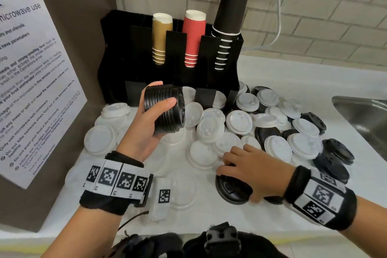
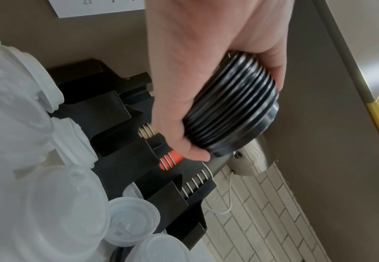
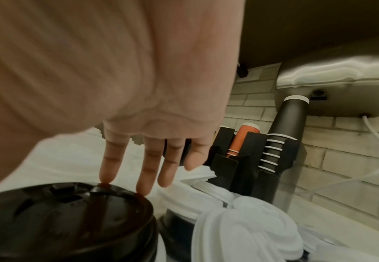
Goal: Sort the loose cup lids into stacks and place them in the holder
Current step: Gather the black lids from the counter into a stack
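My left hand (image 1: 165,95) grips a stack of black lids (image 1: 164,109) on its side, thumb across the front and fingers behind, just in front of the black holder (image 1: 117,48). The left wrist view shows the same stack (image 2: 233,106) in my curled fingers. My right hand (image 1: 237,184) lies over a single black lid (image 1: 228,192) on the white counter near the front. Its straight fingertips (image 3: 105,179) touch the top of that lid (image 3: 71,221); the thumb is at the lid's near edge.
Gold cups (image 1: 161,37), red cups (image 1: 193,37) and tall black cups (image 1: 228,16) stand in the holder. Loose white lids (image 1: 238,121), black lids (image 1: 335,153) and translucent lids (image 1: 100,138) cover the counter. A steel sink (image 1: 364,115) lies right, a panel with a notice (image 1: 31,79) left.
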A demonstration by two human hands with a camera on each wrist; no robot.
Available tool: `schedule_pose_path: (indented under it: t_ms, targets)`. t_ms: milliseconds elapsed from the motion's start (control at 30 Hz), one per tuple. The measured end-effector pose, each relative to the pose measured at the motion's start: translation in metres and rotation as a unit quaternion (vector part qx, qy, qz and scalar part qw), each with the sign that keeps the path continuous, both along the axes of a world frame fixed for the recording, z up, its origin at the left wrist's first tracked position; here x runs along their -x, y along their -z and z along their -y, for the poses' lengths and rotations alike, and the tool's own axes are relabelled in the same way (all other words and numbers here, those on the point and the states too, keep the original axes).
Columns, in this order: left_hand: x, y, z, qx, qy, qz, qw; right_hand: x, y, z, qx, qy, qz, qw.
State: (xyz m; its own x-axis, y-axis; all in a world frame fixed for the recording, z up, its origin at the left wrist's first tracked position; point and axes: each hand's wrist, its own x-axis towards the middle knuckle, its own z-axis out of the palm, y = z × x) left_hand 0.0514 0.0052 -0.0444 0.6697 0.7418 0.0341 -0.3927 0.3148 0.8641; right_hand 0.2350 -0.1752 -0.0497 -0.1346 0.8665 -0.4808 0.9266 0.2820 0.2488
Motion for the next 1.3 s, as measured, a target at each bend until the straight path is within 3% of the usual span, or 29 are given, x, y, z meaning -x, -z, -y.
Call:
schedule_pose_path:
  t_ms: [267, 400, 500, 633, 700, 767, 933, 1300]
  targets:
    - [0.0, 0.001, 0.001, 0.003, 0.001, -0.014, 1.0, -0.001, 0.007, 0.002, -0.002, 0.03, -0.057, 0.998]
    - [-0.002, 0.003, 0.003, -0.004, 0.002, -0.027, 1.0, -0.012, -0.016, -0.001, -0.028, 0.102, -0.22, 0.97]
    - [-0.006, 0.002, 0.006, -0.015, 0.0, -0.033, 0.999, -0.022, -0.035, -0.011, -0.099, 0.166, -0.391, 0.9]
    - [-0.013, 0.001, 0.012, -0.033, 0.005, -0.024, 0.999, -0.016, -0.041, -0.036, -0.168, 0.225, -0.595, 0.753]
    - [-0.015, 0.0, 0.015, -0.041, 0.006, -0.019, 0.999, -0.008, -0.039, -0.046, -0.182, 0.239, -0.644, 0.703]
    - [-0.017, 0.0, 0.018, -0.05, 0.008, -0.015, 0.999, -0.001, -0.035, -0.053, -0.19, 0.242, -0.671, 0.675]
    - [-0.021, -0.002, 0.023, -0.079, -0.008, -0.026, 0.996, 0.003, -0.033, -0.064, -0.205, 0.229, -0.69, 0.655]
    - [-0.03, 0.001, 0.03, -0.09, -0.007, -0.035, 0.995, -0.016, -0.042, -0.07, -0.176, 0.177, -0.698, 0.671]
